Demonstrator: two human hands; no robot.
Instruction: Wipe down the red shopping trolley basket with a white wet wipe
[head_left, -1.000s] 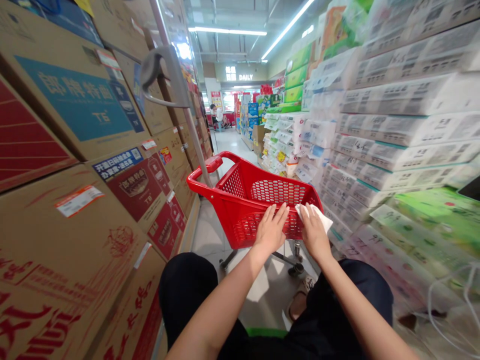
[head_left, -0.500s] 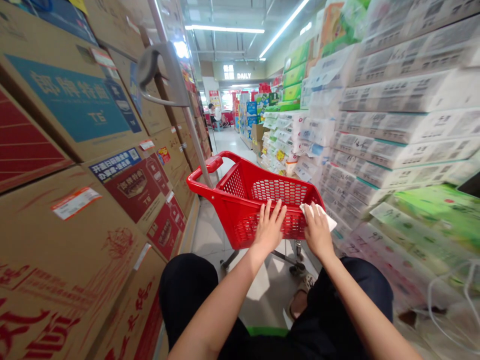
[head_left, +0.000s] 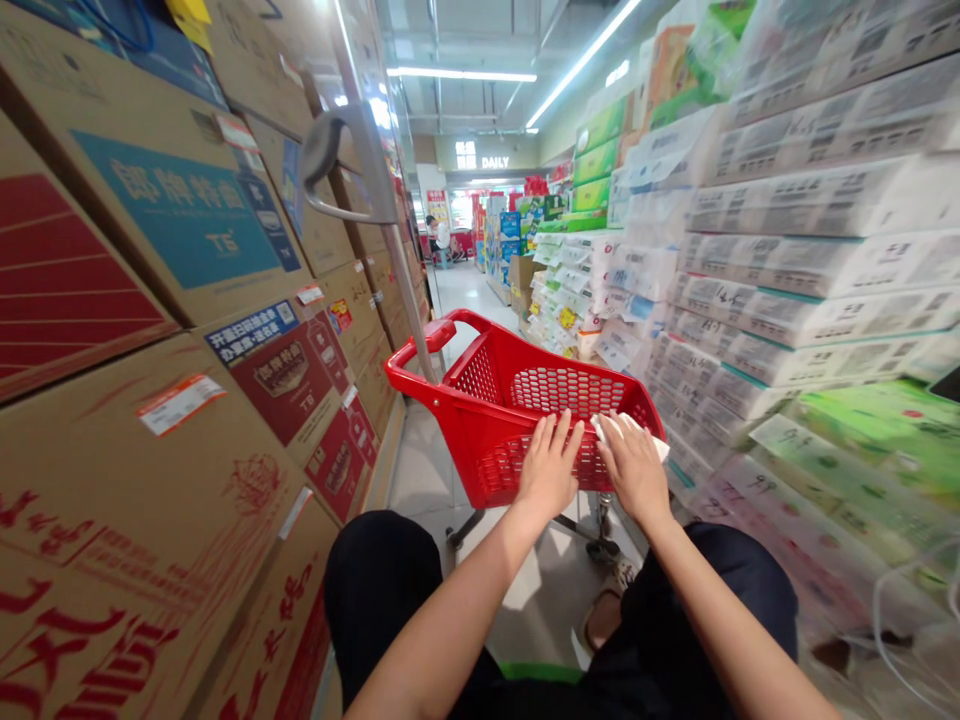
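Note:
A red plastic shopping cart basket point(head_left: 495, 470) with perforated walls stands in front of my knees. My left hand point(head_left: 550, 465) rests on its near side rim, fingers spread and nothing in them. Just right of it, my right hand point(head_left: 636, 470) presses a white cloth or tissue point(head_left: 658, 449) against the same rim. The cloth's edges show beyond the fingers; its middle is hidden under the palm. The cart's red handle point(head_left: 411, 360) is at the left end.
Stacked cardboard cartons point(head_left: 187, 490) wall the left side. A metal pole with a grey handle point(head_left: 322, 155) rises beside the cart. Packs of paper point(head_left: 780, 260) are piled on the right. A seated person point(head_left: 441, 240) is far down the aisle point(head_left: 469, 285).
My right hand has slid left along the rim with the white cloth, closer to my left hand. The whole view has shifted slightly, so the cart appears further right and lower.

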